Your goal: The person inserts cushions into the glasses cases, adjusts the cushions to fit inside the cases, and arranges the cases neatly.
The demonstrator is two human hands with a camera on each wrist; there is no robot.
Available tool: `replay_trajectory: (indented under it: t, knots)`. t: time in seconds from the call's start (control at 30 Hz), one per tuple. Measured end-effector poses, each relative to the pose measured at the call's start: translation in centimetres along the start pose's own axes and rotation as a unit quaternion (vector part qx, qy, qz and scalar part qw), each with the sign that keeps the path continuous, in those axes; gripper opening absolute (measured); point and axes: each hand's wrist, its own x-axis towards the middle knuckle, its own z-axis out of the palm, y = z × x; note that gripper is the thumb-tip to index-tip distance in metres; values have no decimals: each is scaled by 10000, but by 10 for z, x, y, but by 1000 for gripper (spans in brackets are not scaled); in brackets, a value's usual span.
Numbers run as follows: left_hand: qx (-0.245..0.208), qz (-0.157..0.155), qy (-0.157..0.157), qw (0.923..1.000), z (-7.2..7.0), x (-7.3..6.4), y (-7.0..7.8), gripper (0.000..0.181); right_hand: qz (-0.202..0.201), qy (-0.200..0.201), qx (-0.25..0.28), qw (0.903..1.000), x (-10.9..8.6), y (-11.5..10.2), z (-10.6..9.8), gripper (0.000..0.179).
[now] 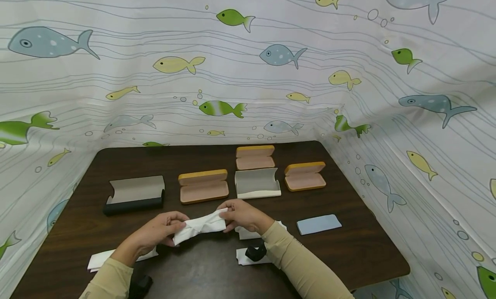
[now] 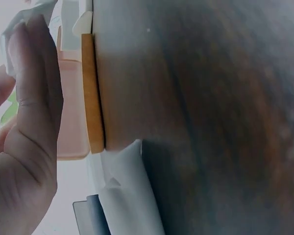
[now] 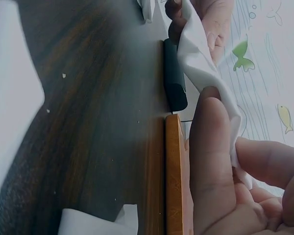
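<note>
A folded, slightly twisted white cloth (image 1: 202,226) is held up above the table between both hands. My left hand (image 1: 156,231) pinches its left end between thumb and fingers. Its other end is pinched by my right hand (image 1: 245,215); in the right wrist view the thumb and fingers (image 3: 213,142) press on the cloth from both sides. Under the left forearm lies a folded white cloth (image 1: 100,259), partly covered. More white cloth (image 1: 248,233) lies below the right hand, and another white piece (image 1: 243,257) is partly hidden by a black wrist camera.
Open eyeglass cases stand behind the hands: a black one (image 1: 133,206), orange ones at centre (image 1: 204,197), back (image 1: 255,162) and right (image 1: 306,183), and a white one (image 1: 258,194). A folded light-blue cloth (image 1: 319,224) lies on the dark wooden table (image 1: 364,256). Fish-patterned curtain (image 1: 232,79) surrounds it.
</note>
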Motion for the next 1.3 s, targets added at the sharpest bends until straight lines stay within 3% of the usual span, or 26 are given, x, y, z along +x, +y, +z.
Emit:
replay_trajectory:
  t: [0.43, 0.67, 0.9, 1.3]
  knots:
    - [-667, -193, 360, 9969, -10, 10, 4, 48, 129, 103, 429, 9989, 13, -5, -9, 28]
    - [-1028, -45, 498, 9934, -25, 18, 11, 55, 113, 153, 624, 9979, 29, -14, -18, 3]
    - [-1448, -11, 688, 9871, -38, 33, 14, 52, 181, 332, 779, 9962, 50, -21, -28, 32]
    - [-1913, 24, 887, 9775, -52, 54, 11, 54, 301, 568, 931, 9936, 71, -29, -36, 38]
